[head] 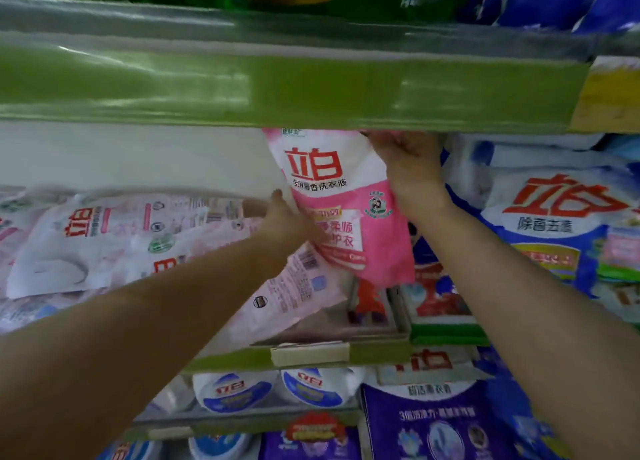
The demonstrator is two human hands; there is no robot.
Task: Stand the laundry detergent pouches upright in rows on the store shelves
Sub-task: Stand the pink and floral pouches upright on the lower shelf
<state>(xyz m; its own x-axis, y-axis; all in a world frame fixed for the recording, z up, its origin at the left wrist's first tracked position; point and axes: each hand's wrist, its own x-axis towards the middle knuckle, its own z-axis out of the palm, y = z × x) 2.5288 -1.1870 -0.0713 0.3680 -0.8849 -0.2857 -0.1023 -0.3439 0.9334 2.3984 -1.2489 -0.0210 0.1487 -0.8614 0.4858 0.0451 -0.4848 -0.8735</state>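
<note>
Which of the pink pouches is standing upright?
The bright pink pouch, roughly upright with its front label facing out, left hand and right hand on it. The pale pouches left of it lie flat, backs up.

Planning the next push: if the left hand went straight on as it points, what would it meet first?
Probably the pink pouch, held at its top by the right hand; the left hand seems to touch its left edge. Depth is unclear.
</note>
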